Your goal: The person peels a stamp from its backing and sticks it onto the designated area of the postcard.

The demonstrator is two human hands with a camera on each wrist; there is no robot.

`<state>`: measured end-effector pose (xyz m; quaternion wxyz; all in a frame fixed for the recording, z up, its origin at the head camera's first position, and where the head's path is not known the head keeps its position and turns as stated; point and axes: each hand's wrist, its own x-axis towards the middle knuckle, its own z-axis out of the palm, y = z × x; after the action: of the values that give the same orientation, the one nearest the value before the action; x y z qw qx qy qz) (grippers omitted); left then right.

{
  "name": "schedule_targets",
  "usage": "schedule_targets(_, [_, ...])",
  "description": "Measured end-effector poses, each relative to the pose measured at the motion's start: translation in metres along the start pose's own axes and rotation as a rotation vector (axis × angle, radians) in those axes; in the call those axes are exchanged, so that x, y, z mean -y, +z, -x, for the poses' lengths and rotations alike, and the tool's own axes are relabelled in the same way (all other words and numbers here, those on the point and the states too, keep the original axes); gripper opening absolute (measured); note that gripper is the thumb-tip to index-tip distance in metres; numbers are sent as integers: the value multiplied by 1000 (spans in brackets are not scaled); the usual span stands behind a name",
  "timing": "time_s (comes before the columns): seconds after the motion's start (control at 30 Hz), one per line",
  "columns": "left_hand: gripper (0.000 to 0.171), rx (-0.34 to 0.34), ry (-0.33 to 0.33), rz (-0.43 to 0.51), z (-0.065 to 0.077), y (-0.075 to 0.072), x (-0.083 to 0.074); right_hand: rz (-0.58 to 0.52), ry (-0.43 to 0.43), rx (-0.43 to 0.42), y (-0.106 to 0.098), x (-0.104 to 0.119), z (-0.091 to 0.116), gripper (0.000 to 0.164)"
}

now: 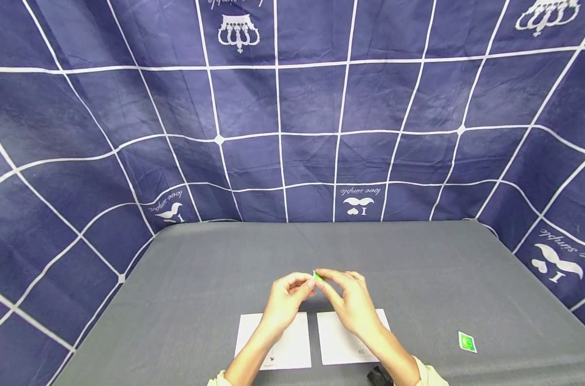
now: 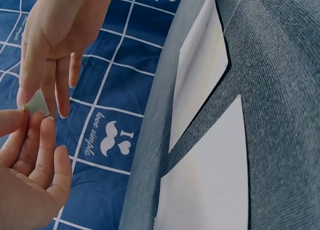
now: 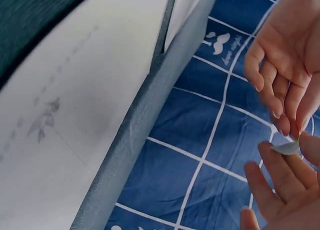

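Observation:
A small green stamp-like sticker with a pale back is held up between both hands, above and beyond two white envelope-like sheets. My left hand pinches it between thumb and fingers. From the other side, my right hand pinches it at its edge. The left wrist view shows the pale side of the sticker, bent at the fingertips. In the right wrist view the sticker appears as a curved sliver, partly covered by fingers. The left sheet and right sheet lie flat below the forearms.
A second green sticker with a white border lies on the grey cloth-covered table, at the right. A black object sits near the right forearm at the front. Behind the table hangs a blue curtain with white lines.

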<state>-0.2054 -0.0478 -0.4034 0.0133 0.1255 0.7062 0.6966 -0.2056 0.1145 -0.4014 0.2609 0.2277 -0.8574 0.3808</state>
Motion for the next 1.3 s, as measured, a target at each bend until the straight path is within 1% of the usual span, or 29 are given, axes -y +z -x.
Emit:
schedule_targets(0.07, [21, 15, 14, -9, -1, 0, 0, -27, 15, 18, -1, -1, 0, 23])
schedule_targets(0.1, [21, 19, 21, -19, -1, -1, 0, -15, -7, 17, -1, -2, 0, 23])
schedule_targets(0.17, [20, 22, 31, -41, -1, -2, 1, 39, -87, -2, -2, -4, 0, 22])
schedule_targets(0.27, [19, 22, 44, -75, -3, -3, 1, 132, -233, -63, -2, -6, 0, 22])
schedule_targets(0.33, [19, 20, 50, -99, -2, -4, 0, 162, -277, -95, -1, -7, -1, 22])
schedule_targets(0.4, [19, 26, 58, -121, -2, -4, -2, 146, -282, -109, 0, -6, -1, 22])
schedule_targets(0.47, [21, 27, 67, -139, -2, -3, -3, 115, -256, -108, 1, -5, -1, 23])
schedule_targets(0.57, [24, 31, 85, -135, -2, -2, -4, 44, -210, -110, 1, -3, -1, 25])
schedule_targets(0.7, [22, 25, 122, -138, -2, 0, -5, -44, -120, -107, 0, -1, -1, 26])
schedule_targets(0.77, [21, 18, 131, -144, -2, 0, -5, -70, -70, -102, 0, 0, 0, 24])
schedule_targets(0.87, [19, 4, 134, -164, -1, 0, -6, -107, -4, -78, -1, 2, 1, 20])
schedule_targets(0.97, [18, -13, 129, -184, 0, 0, -7, -182, 66, -39, -3, 4, 1, 16])
schedule_targets(1.1, [16, -31, 141, -211, -1, 1, -7, -268, 176, 9, -4, 6, 1, 16])
schedule_targets(1.2, [15, -37, 155, -211, -1, 2, -7, -248, 214, 21, -5, 7, 1, 15])
schedule_targets(1.3, [14, -42, 158, -203, 0, 2, -7, -207, 215, 26, -6, 8, 1, 14])
